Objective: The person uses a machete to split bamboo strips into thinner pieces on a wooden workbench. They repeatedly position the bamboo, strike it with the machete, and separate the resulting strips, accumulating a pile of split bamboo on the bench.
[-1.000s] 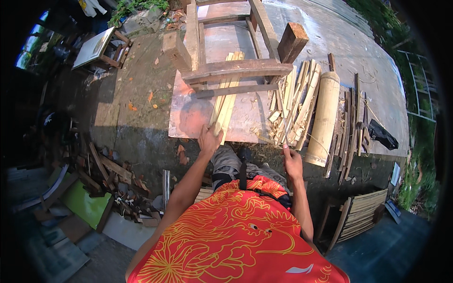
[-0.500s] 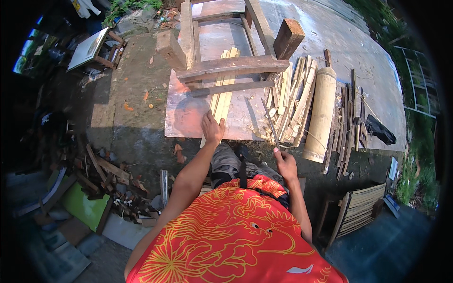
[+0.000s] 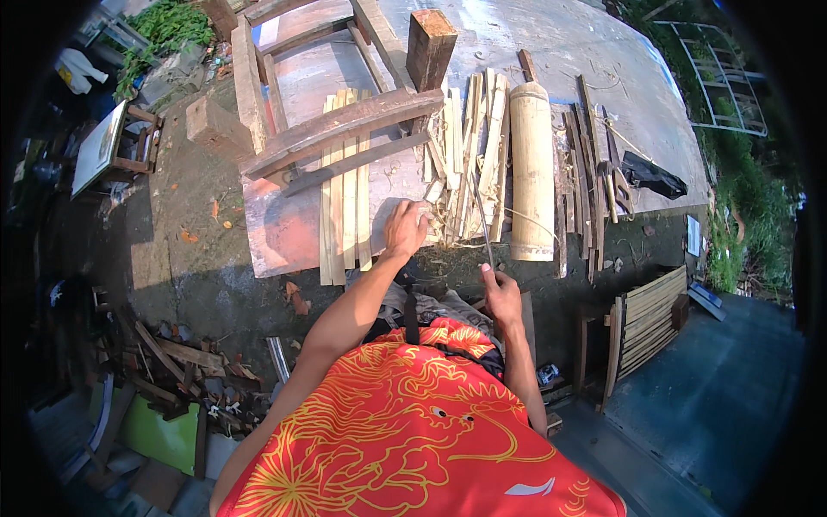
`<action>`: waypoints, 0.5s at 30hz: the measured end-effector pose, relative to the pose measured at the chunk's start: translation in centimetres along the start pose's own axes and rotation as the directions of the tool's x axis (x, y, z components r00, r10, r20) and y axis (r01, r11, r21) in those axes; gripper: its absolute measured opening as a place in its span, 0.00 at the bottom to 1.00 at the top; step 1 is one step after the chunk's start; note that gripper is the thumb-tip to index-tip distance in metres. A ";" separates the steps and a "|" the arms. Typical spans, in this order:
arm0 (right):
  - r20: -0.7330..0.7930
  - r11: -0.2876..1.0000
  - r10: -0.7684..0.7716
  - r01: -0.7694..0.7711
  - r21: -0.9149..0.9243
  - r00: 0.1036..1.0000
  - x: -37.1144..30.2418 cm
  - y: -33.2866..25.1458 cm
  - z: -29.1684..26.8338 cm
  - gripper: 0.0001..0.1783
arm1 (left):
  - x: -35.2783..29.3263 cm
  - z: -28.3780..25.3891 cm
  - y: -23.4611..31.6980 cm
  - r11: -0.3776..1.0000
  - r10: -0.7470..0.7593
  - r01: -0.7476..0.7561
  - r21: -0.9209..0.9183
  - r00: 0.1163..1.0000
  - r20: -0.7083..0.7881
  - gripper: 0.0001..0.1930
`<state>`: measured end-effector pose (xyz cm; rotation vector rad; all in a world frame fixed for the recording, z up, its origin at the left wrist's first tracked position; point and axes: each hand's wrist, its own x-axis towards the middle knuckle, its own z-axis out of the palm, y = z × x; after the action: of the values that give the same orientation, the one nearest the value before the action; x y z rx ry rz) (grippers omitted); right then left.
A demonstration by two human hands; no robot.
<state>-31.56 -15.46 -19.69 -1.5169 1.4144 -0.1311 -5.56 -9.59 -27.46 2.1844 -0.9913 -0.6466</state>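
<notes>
My right hand [image 3: 501, 293] is closed round the handle of a long, thin-bladed knife [image 3: 483, 226], its blade pointing away over the front edge of the board. Beside the wood shavings [image 3: 438, 214], my left hand [image 3: 407, 228] hovers or rests with bent fingers apart, holding nothing that I can make out. Left of it, several pale bamboo strips [image 3: 349, 215] lie side by side, partly under a wooden frame [image 3: 345, 129]. More split bamboo pieces [image 3: 491, 129] lie beyond the knife, with a thick bamboo section [image 3: 532, 172] to their right.
The work board [image 3: 267, 233] lies low before me. Dark wood sticks [image 3: 586, 181] and a black bag [image 3: 652, 177] lie at its right. A small table [image 3: 99, 146] stands far left, scrap wood [image 3: 194, 355] lies near left, and a slatted bamboo panel [image 3: 652, 323] stands near right.
My left hand has let go of the bamboo strips and moved right to the shavings. The strips now lie loose on the board. My right hand still holds the knife; the view has turned right.
</notes>
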 end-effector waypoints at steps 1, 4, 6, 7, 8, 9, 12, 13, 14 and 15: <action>-0.016 0.998 0.041 -0.040 0.057 0.999 -0.4 0.5 -0.4 0.30 | 0.4 1.0 1.0 0.999 -0.006 0.011 -0.049 0.995 0.102 0.22; -0.102 0.993 0.111 -0.108 0.035 0.989 -1.8 1.5 -1.8 0.29 | 1.1 4.0 4.0 0.999 -0.044 0.049 -0.013 0.972 0.232 0.20; -0.114 0.988 0.127 -0.116 0.100 0.985 -2.8 1.8 -2.5 0.29 | 1.0 5.5 5.5 0.999 0.001 -0.013 0.048 0.969 0.245 0.23; -0.125 0.984 0.139 -0.124 0.126 0.982 -3.2 1.9 -2.7 0.29 | 0.8 6.1 6.2 0.996 0.054 -0.069 0.063 0.975 0.216 0.23; -0.136 0.983 0.160 -0.145 0.115 0.978 -3.5 1.9 -2.9 0.31 | 0.8 6.4 6.6 0.992 0.078 -0.098 0.083 0.973 0.217 0.24; -0.145 0.981 0.180 -0.166 0.104 0.973 -3.8 1.9 -3.0 0.33 | 0.9 6.7 7.0 0.991 0.046 -0.077 0.107 0.963 0.265 0.27; -0.177 0.979 0.203 -0.194 0.066 0.963 -4.3 1.9 -3.2 0.35 | 1.1 7.1 7.5 0.996 -0.061 0.040 0.079 0.960 0.275 0.27; -0.181 0.979 0.204 -0.196 0.065 0.962 -4.4 1.9 -3.1 0.35 | 1.3 7.1 7.5 0.996 -0.048 0.026 0.083 0.958 0.282 0.25; -0.184 0.976 0.216 -0.207 0.067 0.959 -4.5 1.9 -3.1 0.35 | 1.4 7.1 7.4 0.997 -0.023 0.004 0.073 0.964 0.265 0.25; -0.185 0.977 0.213 -0.204 0.063 0.959 -4.5 1.9 -3.0 0.35 | 1.5 7.1 7.2 0.998 0.000 -0.017 0.063 0.969 0.248 0.26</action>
<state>-36.27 -13.19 -17.24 -1.3377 1.7052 -0.1801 -12.66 -16.93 -27.22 2.1906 -1.1629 -0.9131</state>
